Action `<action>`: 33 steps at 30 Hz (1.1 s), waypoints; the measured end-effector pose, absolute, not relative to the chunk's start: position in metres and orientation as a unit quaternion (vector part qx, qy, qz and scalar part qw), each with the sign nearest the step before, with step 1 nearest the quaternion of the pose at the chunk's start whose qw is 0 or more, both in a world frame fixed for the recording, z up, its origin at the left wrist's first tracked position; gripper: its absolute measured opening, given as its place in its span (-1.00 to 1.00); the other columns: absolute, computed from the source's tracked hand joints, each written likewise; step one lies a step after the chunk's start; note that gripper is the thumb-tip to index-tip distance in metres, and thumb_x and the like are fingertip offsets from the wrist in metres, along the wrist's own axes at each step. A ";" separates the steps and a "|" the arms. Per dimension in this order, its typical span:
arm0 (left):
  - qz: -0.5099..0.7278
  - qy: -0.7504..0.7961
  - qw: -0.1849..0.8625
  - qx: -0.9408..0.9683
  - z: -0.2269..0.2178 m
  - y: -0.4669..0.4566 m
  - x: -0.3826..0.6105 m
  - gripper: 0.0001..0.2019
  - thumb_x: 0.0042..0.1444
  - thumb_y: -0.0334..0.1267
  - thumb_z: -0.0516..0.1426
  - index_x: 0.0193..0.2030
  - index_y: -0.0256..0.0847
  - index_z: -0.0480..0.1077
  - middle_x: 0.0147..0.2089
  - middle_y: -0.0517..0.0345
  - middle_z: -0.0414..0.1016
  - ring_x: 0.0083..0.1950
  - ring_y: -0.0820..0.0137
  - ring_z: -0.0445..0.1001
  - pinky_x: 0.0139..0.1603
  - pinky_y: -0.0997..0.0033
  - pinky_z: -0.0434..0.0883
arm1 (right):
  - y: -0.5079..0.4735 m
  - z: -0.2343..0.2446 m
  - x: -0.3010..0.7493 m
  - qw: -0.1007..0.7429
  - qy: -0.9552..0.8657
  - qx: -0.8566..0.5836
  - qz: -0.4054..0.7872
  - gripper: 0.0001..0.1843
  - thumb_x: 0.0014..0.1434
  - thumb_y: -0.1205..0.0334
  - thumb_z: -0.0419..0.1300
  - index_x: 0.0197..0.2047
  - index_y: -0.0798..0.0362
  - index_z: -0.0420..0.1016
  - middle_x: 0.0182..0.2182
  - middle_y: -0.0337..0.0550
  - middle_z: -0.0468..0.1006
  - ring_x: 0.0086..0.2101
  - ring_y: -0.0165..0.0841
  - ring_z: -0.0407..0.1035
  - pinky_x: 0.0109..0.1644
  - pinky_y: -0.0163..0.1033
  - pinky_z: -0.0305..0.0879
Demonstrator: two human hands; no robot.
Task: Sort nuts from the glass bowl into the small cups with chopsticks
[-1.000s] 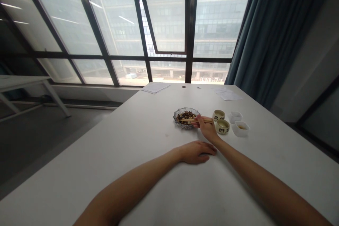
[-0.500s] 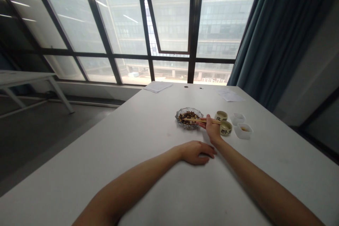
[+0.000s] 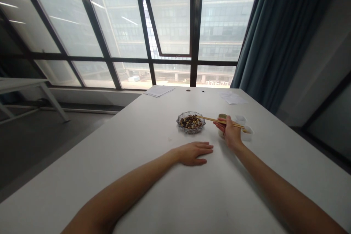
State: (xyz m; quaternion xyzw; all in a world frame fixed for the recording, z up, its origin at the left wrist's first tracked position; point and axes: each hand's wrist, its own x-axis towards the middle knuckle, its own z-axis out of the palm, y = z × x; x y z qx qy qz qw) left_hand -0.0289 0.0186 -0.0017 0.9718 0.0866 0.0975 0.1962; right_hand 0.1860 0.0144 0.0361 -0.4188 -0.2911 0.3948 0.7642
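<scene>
My right hand [image 3: 229,133] is shut on a pair of wooden chopsticks [image 3: 216,119], whose tips hang just above the right rim of a cut-glass dish [image 3: 191,129]. The dish holds a heap of dark brown and tan pieces [image 3: 190,121], possibly nuts or beans. That hand partly hides a small ceramic cup [image 3: 222,117] and a second one [image 3: 221,134]. Two small white square containers [image 3: 241,119] [image 3: 247,134] stand beside it. My left hand [image 3: 193,153] lies flat on the table in front of the dish, fingers apart, holding nothing.
The long white table [image 3: 153,161] runs toward a large window. Sheets of paper [image 3: 159,91] [image 3: 233,98] lie at its far end. A dark teal curtain [image 3: 270,36] hangs at the right, and another white table [image 3: 22,85] stands at the left.
My right hand has moved right, in front of the cups, drawing the chopstick tips from over the dish's contents to its rim. My left hand has shifted slightly left and its fingers have spread.
</scene>
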 end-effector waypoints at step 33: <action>0.124 0.190 0.186 0.956 0.004 0.024 -0.088 -0.46 0.31 -0.05 0.11 0.40 -0.07 0.28 0.46 0.03 0.26 0.48 0.16 0.21 0.51 0.10 0.14 | -0.075 0.000 0.316 0.772 -0.284 -0.482 0.301 -0.57 0.20 -0.11 0.36 -0.33 0.16 0.59 -0.37 0.03 0.68 -0.37 -0.26 0.64 -0.31 -0.34 0.60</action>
